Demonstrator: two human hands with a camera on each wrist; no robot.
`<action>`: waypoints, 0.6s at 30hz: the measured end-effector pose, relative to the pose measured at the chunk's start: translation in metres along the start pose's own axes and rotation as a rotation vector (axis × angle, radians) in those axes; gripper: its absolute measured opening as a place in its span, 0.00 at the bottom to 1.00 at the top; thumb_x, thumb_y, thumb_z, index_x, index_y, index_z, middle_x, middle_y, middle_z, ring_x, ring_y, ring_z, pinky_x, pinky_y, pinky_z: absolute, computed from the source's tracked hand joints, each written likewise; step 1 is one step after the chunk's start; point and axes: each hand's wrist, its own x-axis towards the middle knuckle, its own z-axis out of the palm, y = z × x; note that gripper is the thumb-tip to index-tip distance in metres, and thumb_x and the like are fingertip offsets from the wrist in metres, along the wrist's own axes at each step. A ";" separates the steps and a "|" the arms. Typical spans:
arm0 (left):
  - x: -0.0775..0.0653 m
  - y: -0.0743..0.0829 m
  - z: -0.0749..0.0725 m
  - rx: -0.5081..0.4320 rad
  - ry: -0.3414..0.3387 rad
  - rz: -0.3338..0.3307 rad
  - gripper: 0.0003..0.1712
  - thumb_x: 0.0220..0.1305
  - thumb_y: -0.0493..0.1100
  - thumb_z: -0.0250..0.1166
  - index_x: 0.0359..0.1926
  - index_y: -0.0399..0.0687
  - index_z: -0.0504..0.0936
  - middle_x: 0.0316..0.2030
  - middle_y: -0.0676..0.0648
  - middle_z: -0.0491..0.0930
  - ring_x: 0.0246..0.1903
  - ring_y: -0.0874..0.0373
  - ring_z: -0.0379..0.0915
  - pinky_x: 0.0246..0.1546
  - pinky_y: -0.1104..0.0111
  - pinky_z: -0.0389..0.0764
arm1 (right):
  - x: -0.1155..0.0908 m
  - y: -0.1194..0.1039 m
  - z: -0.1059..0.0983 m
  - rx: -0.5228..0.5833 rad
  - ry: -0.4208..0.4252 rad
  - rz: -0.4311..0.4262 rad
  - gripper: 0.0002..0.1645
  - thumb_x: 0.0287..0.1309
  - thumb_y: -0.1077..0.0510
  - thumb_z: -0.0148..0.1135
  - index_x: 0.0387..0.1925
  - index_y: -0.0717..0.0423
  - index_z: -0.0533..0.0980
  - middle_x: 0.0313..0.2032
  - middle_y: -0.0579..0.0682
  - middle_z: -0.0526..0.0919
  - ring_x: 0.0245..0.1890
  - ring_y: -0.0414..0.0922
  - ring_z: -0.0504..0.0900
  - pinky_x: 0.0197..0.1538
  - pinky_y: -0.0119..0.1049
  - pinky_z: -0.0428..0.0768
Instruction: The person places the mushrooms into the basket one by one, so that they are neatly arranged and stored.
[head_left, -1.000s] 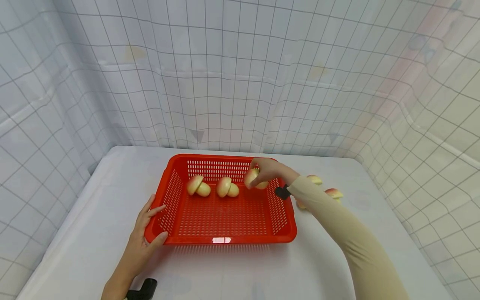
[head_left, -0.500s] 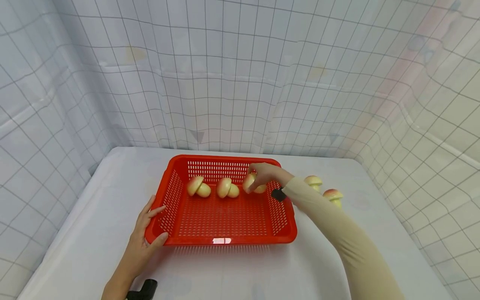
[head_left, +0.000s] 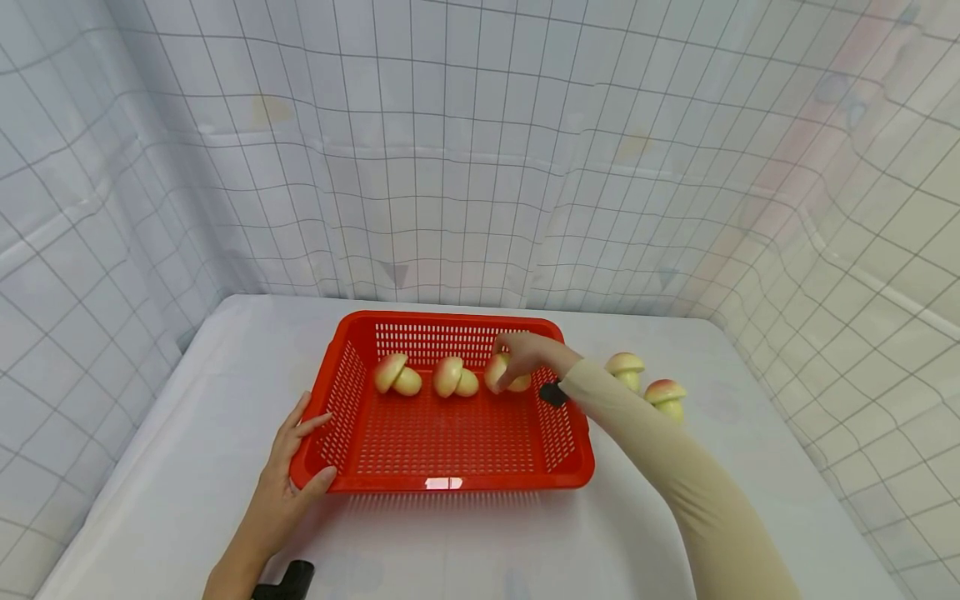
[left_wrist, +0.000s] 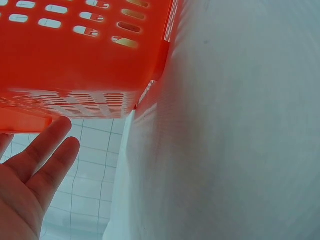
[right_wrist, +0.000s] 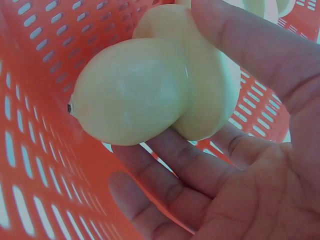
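A red perforated plastic basket (head_left: pixel 375 483) stands on the white-covered table. At its left front corner, my left hand (head_left: pixel 281 483) holds the rim with thumb and a finger over the edge; other fingers (left_wrist: pixel 52 162) lie outside the wall. Inside at the back right, my right hand (head_left: pixel 527 352) grips a mushroom (right_wrist: pixel 130 92) with a pale yellow stem, its cap between thumb and fingers. Its stem points right, close to the basket wall. Two similar red-and-yellow mushrooms, a left one (head_left: pixel 407 382) and a middle one (head_left: pixel 447 377), lie in a row beside it.
Right of the basket, two more mushrooms, a back one (head_left: pixel 625 367) and a front one (head_left: pixel 666 397), stand cap-up on the table (head_left: pixel 720 467), partly behind the right sleeve (head_left: pixel 660 442). A white grid-patterned curtain (head_left: pixel 465 167) encloses the back and sides.
My right hand has lowered slightly with its mushroom toward the basket floor and shifted a little left. More of the mushrooms on the right shows past the sleeve. The left hand stays put.
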 end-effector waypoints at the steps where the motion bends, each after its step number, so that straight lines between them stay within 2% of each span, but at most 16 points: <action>1: 0.000 0.000 0.000 -0.001 0.000 0.001 0.36 0.56 0.37 0.64 0.66 0.49 0.65 0.73 0.56 0.42 0.66 0.65 0.43 0.48 0.78 0.66 | 0.000 0.000 0.000 0.002 0.000 0.003 0.30 0.44 0.53 0.75 0.49 0.54 0.72 0.46 0.50 0.75 0.48 0.48 0.71 0.54 0.42 0.71; 18: 0.000 -0.001 0.000 0.006 0.006 0.001 0.35 0.56 0.37 0.64 0.66 0.50 0.65 0.73 0.57 0.42 0.67 0.64 0.43 0.49 0.79 0.65 | 0.004 0.006 0.005 -0.014 -0.007 0.002 0.30 0.45 0.54 0.75 0.49 0.53 0.71 0.48 0.51 0.75 0.47 0.47 0.71 0.53 0.40 0.72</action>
